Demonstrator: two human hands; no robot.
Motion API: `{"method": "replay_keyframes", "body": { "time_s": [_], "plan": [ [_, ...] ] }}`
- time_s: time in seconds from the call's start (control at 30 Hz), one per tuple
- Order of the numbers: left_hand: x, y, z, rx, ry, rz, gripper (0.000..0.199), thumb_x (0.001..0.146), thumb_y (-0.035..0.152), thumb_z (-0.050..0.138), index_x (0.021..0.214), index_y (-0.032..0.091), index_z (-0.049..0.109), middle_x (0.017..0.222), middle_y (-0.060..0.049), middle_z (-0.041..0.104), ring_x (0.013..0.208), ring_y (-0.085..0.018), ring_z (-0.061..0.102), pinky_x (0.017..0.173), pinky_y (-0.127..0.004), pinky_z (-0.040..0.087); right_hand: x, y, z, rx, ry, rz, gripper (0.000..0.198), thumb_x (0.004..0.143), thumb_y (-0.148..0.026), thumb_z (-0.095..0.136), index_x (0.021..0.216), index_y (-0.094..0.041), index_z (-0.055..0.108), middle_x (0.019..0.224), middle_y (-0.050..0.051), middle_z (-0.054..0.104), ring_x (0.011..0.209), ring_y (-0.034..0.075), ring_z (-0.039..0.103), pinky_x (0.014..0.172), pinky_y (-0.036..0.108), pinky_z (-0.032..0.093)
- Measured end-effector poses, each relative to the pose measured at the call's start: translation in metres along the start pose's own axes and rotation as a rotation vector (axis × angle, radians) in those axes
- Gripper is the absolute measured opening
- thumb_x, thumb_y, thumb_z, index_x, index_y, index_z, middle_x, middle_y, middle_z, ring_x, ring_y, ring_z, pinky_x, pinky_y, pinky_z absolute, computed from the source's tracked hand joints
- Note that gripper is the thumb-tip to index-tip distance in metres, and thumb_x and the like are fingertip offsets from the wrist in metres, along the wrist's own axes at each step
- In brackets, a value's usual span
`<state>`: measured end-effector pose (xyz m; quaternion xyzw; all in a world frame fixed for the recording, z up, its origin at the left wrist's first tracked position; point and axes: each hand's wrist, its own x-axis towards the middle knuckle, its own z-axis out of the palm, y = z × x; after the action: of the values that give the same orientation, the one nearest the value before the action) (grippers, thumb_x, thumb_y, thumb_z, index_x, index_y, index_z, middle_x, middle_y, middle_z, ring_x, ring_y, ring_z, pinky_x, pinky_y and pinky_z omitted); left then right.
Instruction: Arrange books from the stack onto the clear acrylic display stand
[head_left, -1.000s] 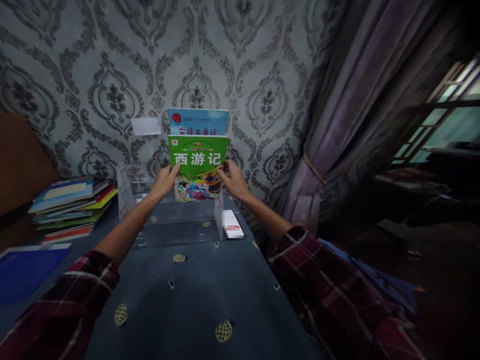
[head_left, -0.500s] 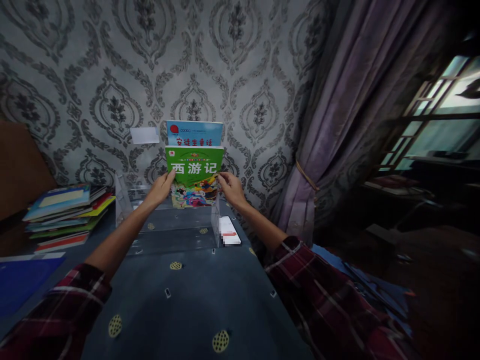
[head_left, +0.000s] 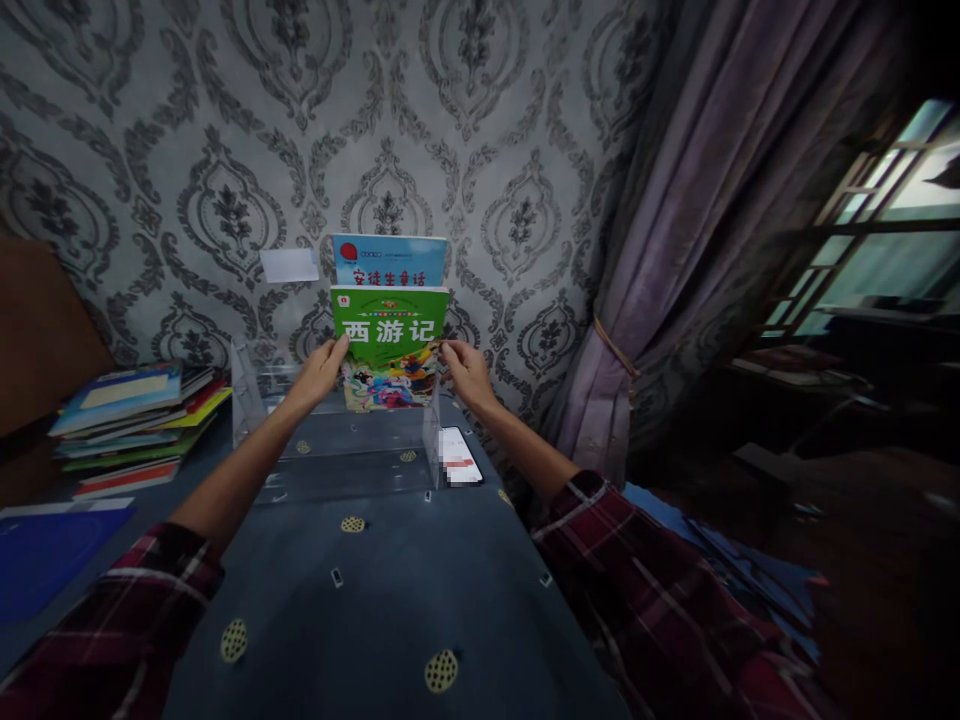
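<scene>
A green book (head_left: 390, 355) with white Chinese characters and a colourful picture stands upright, facing me. My left hand (head_left: 322, 367) grips its left edge, thumb on the cover. At the right edge, my right hand (head_left: 463, 370) pinches the same book between thumb and fingers. Behind it rises a blue book (head_left: 390, 260) with red characters; only its upper part shows. Both books stand at the right end of a clear stepped plastic rack (head_left: 345, 435). The lower edge of the green book meets the rack, though I cannot tell how it rests there.
A phone (head_left: 459, 456) lies right of the rack. To the left are a pile of books (head_left: 135, 415), a blue folder (head_left: 56, 560) and a brown box (head_left: 45, 330). A dark patterned cloth (head_left: 390, 600) covers the table; a purple curtain (head_left: 607, 400) hangs at right.
The view has shifted very slightly, so everything sits a little higher in the picture. Both hands keep their hold on the green book, and the books stay in place.
</scene>
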<state>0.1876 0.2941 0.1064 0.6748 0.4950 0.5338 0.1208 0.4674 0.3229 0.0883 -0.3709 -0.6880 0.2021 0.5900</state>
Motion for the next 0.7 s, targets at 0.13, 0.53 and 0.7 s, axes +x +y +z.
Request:
{"method": "replay_keyframes", "body": {
  "time_s": [0.13, 0.53, 0.7],
  "plan": [
    [-0.0006, 0.0005, -0.0002, -0.011, -0.001, 0.002, 0.065, 0.089, 0.083, 0.037, 0.078, 0.022, 0.056, 0.060, 0.000, 0.051, 0.052, -0.017, 0.052, 0.051, -0.030, 0.041, 0.0001, -0.0006, -0.0017, 0.013, 0.002, 0.006, 0.053, 0.088, -0.063, 0.051, 0.108, -0.018, 0.072, 0.106, 0.012, 0.071, 0.097, 0.029, 0.069, 0.057, 0.033, 0.061],
    [0.0008, -0.0023, -0.0008, 0.000, -0.008, -0.004, 0.061, 0.093, 0.077, 0.039, 0.078, 0.021, 0.059, 0.060, -0.001, 0.052, 0.056, -0.021, 0.057, 0.057, -0.033, 0.049, -0.0019, -0.0014, -0.0010, 0.024, 0.006, 0.009, 0.054, 0.087, -0.064, 0.051, 0.108, -0.018, 0.071, 0.103, 0.010, 0.070, 0.093, 0.028, 0.068, 0.055, 0.032, 0.059],
    [0.0018, -0.0005, -0.0009, -0.003, -0.011, 0.016, 0.066, 0.091, 0.081, 0.037, 0.072, 0.021, 0.057, 0.056, -0.001, 0.053, 0.050, -0.018, 0.054, 0.052, -0.031, 0.046, 0.0014, -0.0023, 0.0017, -0.007, 0.001, 0.015, 0.054, 0.086, -0.065, 0.052, 0.102, -0.018, 0.072, 0.098, 0.010, 0.071, 0.088, 0.027, 0.067, 0.057, 0.033, 0.058]
  ]
}}
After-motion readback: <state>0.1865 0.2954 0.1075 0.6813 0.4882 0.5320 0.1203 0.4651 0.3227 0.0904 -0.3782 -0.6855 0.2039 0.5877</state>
